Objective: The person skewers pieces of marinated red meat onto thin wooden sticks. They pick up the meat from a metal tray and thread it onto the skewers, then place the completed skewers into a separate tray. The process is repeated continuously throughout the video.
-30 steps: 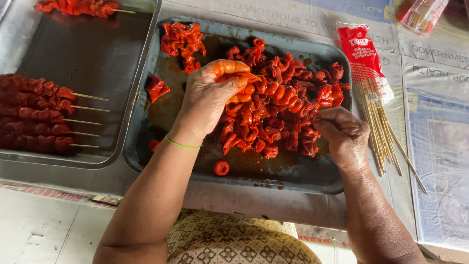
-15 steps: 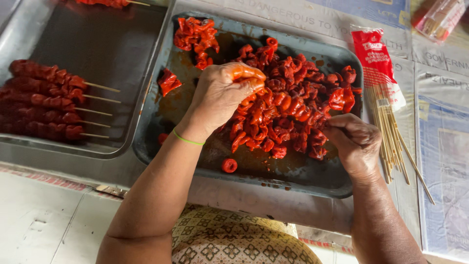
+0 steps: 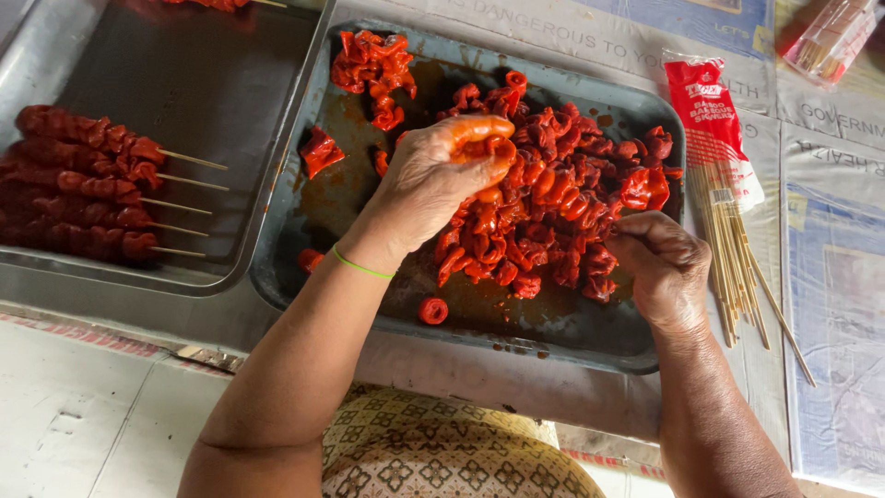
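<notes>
Left hand pinches a red marinated meat piece above the meat heap in the dark tray; right hand, curled shut just right, grip contents hidden.

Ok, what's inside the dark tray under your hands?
The dark tray holds a heap of red marinated meat pieces in sauce. The left hand and right hand cover some pieces, hiding whatever they grip.
</notes>
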